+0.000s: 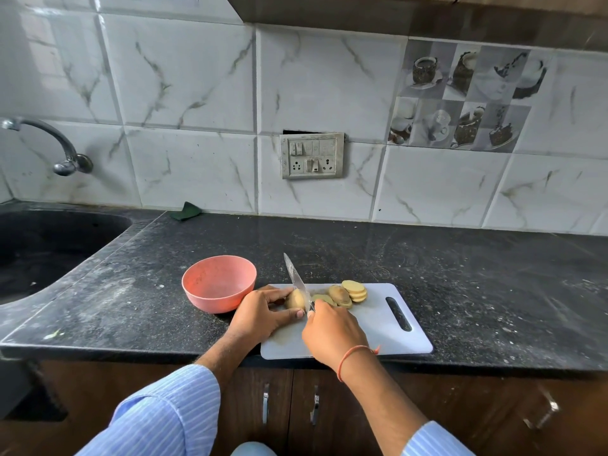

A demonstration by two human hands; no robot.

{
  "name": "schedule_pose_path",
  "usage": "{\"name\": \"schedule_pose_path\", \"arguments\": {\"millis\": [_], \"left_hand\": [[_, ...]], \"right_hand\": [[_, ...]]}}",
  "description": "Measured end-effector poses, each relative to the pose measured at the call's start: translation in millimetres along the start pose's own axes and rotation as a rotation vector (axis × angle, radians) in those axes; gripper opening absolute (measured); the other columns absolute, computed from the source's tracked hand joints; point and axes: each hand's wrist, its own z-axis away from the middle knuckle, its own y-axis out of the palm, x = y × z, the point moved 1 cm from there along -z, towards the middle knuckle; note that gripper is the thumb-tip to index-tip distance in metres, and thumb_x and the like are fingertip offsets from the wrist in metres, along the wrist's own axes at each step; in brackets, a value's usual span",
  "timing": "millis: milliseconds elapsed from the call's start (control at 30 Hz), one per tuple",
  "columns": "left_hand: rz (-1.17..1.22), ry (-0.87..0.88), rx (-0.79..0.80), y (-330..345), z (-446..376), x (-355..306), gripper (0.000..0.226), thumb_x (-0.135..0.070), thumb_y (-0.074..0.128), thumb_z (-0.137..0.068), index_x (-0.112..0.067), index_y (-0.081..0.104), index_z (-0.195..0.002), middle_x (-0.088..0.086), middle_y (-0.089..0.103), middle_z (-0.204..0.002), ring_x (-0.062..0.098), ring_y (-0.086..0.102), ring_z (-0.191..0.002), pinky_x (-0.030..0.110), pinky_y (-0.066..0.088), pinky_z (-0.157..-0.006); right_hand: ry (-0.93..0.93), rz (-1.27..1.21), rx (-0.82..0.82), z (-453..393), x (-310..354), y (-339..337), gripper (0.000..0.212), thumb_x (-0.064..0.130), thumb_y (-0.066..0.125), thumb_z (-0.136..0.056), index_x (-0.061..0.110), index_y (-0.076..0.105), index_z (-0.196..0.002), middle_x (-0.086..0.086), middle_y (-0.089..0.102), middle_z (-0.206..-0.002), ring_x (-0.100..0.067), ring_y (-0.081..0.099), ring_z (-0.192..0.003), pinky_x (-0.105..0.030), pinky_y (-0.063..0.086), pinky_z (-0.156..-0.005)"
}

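Note:
A white cutting board [378, 327] lies at the front edge of the black counter. On it my left hand [260, 312] grips a piece of unpeeled potato [295, 299] between fingers and thumb. My right hand [332, 334] holds a knife [297, 281] by its handle, which the hand hides. The blade stands on edge against the right side of the held potato, tip pointing away from me. Several cut potato slices [352, 292] lie stacked and fanned on the board just right of the blade.
An empty pink bowl [218, 283] sits on the counter touching the board's left end. A black sink [39, 248] with a wall tap [62, 149] is at far left. A green scrub pad [186, 212] lies by the tiled wall. Cabinet doors are below.

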Motion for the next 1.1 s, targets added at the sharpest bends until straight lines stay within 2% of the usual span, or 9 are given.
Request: {"name": "schedule_pose_path", "arguments": {"millis": [133,233,333,433,567,733,933,1033,1100], "left_hand": [[-0.014,-0.001,0.011,-1.8,-0.6,4.2,0.083,-0.076,0.084,-0.064,-0.027,0.075,-0.131,-0.021,0.072,-0.118,-0.005,0.067,-0.11,0.029,0.055,-0.102],[-0.02,-0.001,0.017,-0.6,-1.0,6.4,0.076,-0.066,0.088,-0.07,-0.025,0.075,-0.132,-0.021,0.072,-0.118,-0.005,0.067,-0.11,0.029,0.055,-0.102],[-0.016,0.008,0.009,0.5,-0.6,4.5,0.068,-0.054,0.091,-0.075,-0.024,0.073,-0.134,-0.02,0.071,-0.12,-0.007,0.067,-0.11,0.023,0.055,-0.1],[-0.016,0.009,-0.002,1.3,0.4,3.9,0.071,-0.054,0.092,-0.075,-0.025,0.072,-0.137,-0.02,0.071,-0.12,-0.008,0.067,-0.108,0.016,0.053,-0.095],[-0.035,0.003,-0.006,0.0,1.8,3.7,0.075,-0.059,0.091,-0.073,-0.026,0.071,-0.137,-0.021,0.071,-0.118,-0.006,0.067,-0.108,0.018,0.053,-0.095],[-0.109,0.011,0.014,1.0,7.1,-1.0,0.086,-0.081,0.076,-0.065,-0.034,0.07,-0.138,-0.026,0.068,-0.119,-0.005,0.063,-0.112,0.027,0.052,-0.101],[-0.131,0.036,-0.007,1.0,6.2,-1.5,0.086,-0.075,0.081,-0.07,-0.03,0.067,-0.142,-0.019,0.066,-0.138,-0.004,0.06,-0.124,0.028,0.05,-0.109],[-0.115,0.037,-0.013,1.8,6.4,-0.9,0.086,-0.073,0.083,-0.07,-0.029,0.067,-0.142,-0.018,0.067,-0.138,-0.005,0.061,-0.123,0.027,0.051,-0.109],[-0.11,0.034,-0.023,2.4,7.0,-2.0,0.085,-0.074,0.082,-0.07,-0.032,0.067,-0.142,-0.019,0.067,-0.136,-0.006,0.062,-0.12,0.027,0.052,-0.106]], "right_hand": [[0.01,0.041,-0.004,-5.7,5.7,5.4,0.027,0.028,0.046,-0.106,0.019,0.056,-0.129,-0.011,0.065,-0.128,-0.032,0.062,-0.118,-0.036,0.041,-0.077],[-0.001,0.07,-0.008,-0.8,2.2,10.8,0.028,0.026,0.045,-0.105,0.02,0.053,-0.131,-0.011,0.064,-0.126,-0.032,0.061,-0.117,-0.037,0.043,-0.077],[-0.018,0.09,0.022,10.2,-4.8,18.1,0.033,0.025,0.044,-0.105,0.019,0.051,-0.137,-0.012,0.065,-0.129,-0.033,0.061,-0.12,-0.041,0.049,-0.085],[-0.034,0.123,0.013,22.7,-13.2,18.7,0.039,0.028,0.044,-0.107,0.018,0.046,-0.144,-0.012,0.065,-0.129,-0.032,0.062,-0.12,-0.041,0.052,-0.088],[-0.07,0.191,-0.002,39.3,-25.6,17.6,0.036,0.024,0.045,-0.105,0.018,0.046,-0.141,-0.011,0.066,-0.121,-0.031,0.064,-0.112,-0.038,0.047,-0.075],[-0.078,0.213,-0.032,44.6,-37.2,14.5,0.034,0.025,0.046,-0.105,0.022,0.046,-0.139,-0.006,0.068,-0.111,-0.028,0.066,-0.104,-0.036,0.046,-0.07],[-0.117,0.24,-0.047,45.6,-41.3,13.7,0.039,0.025,0.047,-0.106,0.026,0.043,-0.145,-0.006,0.069,-0.11,-0.027,0.067,-0.103,-0.038,0.05,-0.072],[-0.114,0.236,-0.063,46.4,-43.8,15.0,0.044,0.027,0.046,-0.107,0.029,0.039,-0.15,-0.005,0.069,-0.11,-0.027,0.067,-0.103,-0.039,0.055,-0.076],[-0.099,0.189,-0.06,47.6,-44.0,14.5,0.037,0.029,0.045,-0.108,0.03,0.043,-0.146,-0.004,0.068,-0.108,-0.025,0.067,-0.102,-0.038,0.056,-0.076]]}}
